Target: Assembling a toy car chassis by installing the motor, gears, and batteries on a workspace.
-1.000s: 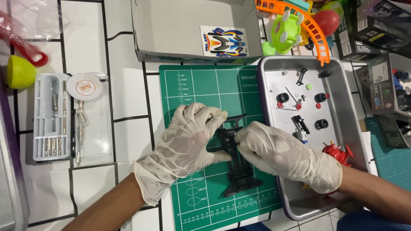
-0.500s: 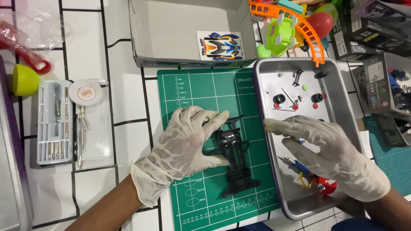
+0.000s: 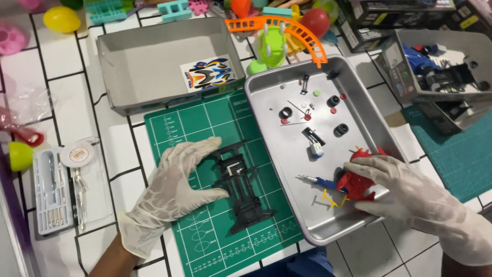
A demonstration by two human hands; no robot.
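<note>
1. The black toy car chassis (image 3: 241, 187) lies on the green cutting mat (image 3: 205, 123), at six o'clock of the grey box (image 3: 154, 66).
2. The gloved left hand (image 3: 174, 192), fingers spread, steadies the chassis from nine o'clock.
3. The gloved right hand (image 3: 405, 192) closes around red plastic parts (image 3: 356, 182) in the metal tray (image 3: 271, 82), at three o'clock of the chassis.

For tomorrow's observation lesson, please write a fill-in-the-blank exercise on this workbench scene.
1. The left hand rests on a black car frame lying on a ____ cutting mat.
2. The right hand touches a ____ plastic part.
3. That part lies in a metal ____.

Missing words: green; red; tray
</note>
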